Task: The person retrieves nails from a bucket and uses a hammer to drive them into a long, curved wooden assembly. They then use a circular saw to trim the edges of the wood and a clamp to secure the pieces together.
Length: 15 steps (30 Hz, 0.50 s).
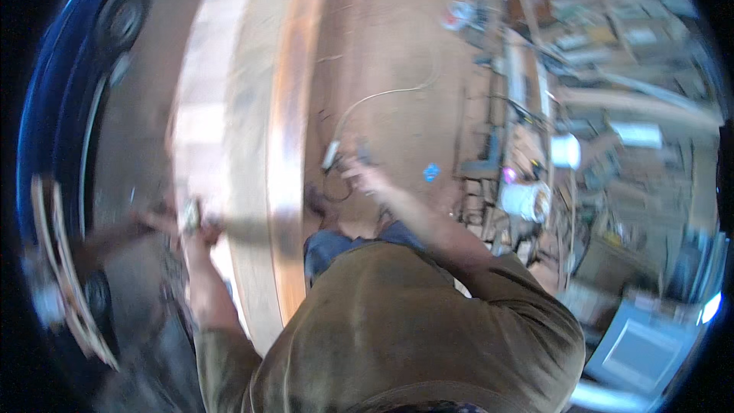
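Note:
My left hand [200,235] is at the left edge of a long pale board [202,126], its fingers closed round a crumpled pale wad [190,214] that looks like a rag. Another person's hand [159,221] reaches in from the left, close to that wad; blur hides whether they touch. Alongside the pale board run a beige board [251,122] and a glossy orange-brown strip [292,122]. My right hand [365,176] hangs over the floor right of the boards, fingers spread and blurred, apparently holding nothing. A white cord's end piece [331,154] lies close by it.
The cord [382,93] curves over the brown floor. To the right are white buckets [524,203], a blue tool-like object [485,164] and piled wood offcuts [612,38]. A blue vehicle [65,99] stands at the far left. Curved wooden strips [61,260] are at lower left.

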Available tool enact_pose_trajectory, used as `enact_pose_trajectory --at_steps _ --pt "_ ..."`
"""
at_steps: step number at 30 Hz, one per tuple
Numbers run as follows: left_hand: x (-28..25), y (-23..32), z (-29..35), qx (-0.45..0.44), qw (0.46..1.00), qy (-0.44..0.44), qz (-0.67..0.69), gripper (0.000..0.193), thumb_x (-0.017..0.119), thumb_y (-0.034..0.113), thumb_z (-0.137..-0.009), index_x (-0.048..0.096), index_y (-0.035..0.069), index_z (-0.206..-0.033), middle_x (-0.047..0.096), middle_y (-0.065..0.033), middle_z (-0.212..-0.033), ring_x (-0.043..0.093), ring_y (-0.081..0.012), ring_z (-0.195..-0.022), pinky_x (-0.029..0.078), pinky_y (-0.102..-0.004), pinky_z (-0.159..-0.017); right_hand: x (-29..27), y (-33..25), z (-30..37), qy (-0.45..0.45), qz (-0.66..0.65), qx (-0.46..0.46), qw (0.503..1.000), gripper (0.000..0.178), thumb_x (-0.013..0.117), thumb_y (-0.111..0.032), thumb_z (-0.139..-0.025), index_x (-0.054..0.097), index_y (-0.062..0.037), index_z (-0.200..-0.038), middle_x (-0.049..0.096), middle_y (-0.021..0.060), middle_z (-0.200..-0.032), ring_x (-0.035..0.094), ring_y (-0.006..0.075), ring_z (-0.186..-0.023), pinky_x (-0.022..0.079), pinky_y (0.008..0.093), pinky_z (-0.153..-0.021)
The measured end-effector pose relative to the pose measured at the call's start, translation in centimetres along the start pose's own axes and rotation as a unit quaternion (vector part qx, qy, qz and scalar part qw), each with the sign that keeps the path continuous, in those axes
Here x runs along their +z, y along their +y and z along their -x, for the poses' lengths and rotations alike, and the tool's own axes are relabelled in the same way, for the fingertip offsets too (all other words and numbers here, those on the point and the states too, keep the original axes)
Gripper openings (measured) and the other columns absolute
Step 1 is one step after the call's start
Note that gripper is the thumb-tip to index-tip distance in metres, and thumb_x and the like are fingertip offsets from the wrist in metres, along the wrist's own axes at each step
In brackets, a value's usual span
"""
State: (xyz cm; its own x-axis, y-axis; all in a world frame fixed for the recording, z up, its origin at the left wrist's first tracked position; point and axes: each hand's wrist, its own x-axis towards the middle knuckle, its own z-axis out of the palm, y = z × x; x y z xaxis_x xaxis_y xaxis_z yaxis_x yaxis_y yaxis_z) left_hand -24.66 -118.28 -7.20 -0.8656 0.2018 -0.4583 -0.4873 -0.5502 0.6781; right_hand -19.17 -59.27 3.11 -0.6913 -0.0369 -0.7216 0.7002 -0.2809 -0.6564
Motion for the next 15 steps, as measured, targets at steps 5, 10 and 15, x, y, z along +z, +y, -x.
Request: enact_pose_trajectory --at_steps 5,10,15 --pt "15.9 2.8 1.3 0.065 0.973 0.219 0.029 0.041 0.045 0.039 -0.102 0.055 0.007 -0.124 0.063 -0.0075 -0.085 0.062 -0.0214 -0.066 0.056 -0.0418 -0.057 5.2 -5.0 1.8 0.056 0.030 0.020 0.998 0.049 0.065 -0.043 -0.097 0.059 0.0002 -0.118 0.072 0.0101 -0.092 0.054 0.0109 -0.063 0.041 0.0266 -0.048" --pt "19.4 5.1 5.7 0.172 0.855 0.429 0.236 0.036 0.054 0.040 -0.094 0.061 0.006 -0.087 0.064 -0.0065 -0.076 0.059 -0.0175 -0.059 0.052 -0.0298 -0.049 7.1 -7.6 3.3 -0.041 -0.041 0.031 0.998 0.039 0.064 -0.040 -0.098 0.064 -0.0019 -0.100 0.071 0.0129 -0.090 0.049 0.0091 -0.055 0.035 0.0247 -0.044" --pt "41.6 2.6 5.2 0.041 0.949 0.289 -0.117 0.039 0.055 0.039 -0.092 0.055 0.006 -0.113 0.056 -0.0048 -0.087 0.054 -0.0125 -0.064 0.048 -0.0286 -0.051 6.2 -13.0 4.3 -0.187 -0.093 -0.030 0.977 0.049 0.059 -0.051 -0.098 0.061 -0.0030 -0.097 0.071 0.0134 -0.094 0.048 0.0081 -0.059 0.030 0.0226 -0.045"
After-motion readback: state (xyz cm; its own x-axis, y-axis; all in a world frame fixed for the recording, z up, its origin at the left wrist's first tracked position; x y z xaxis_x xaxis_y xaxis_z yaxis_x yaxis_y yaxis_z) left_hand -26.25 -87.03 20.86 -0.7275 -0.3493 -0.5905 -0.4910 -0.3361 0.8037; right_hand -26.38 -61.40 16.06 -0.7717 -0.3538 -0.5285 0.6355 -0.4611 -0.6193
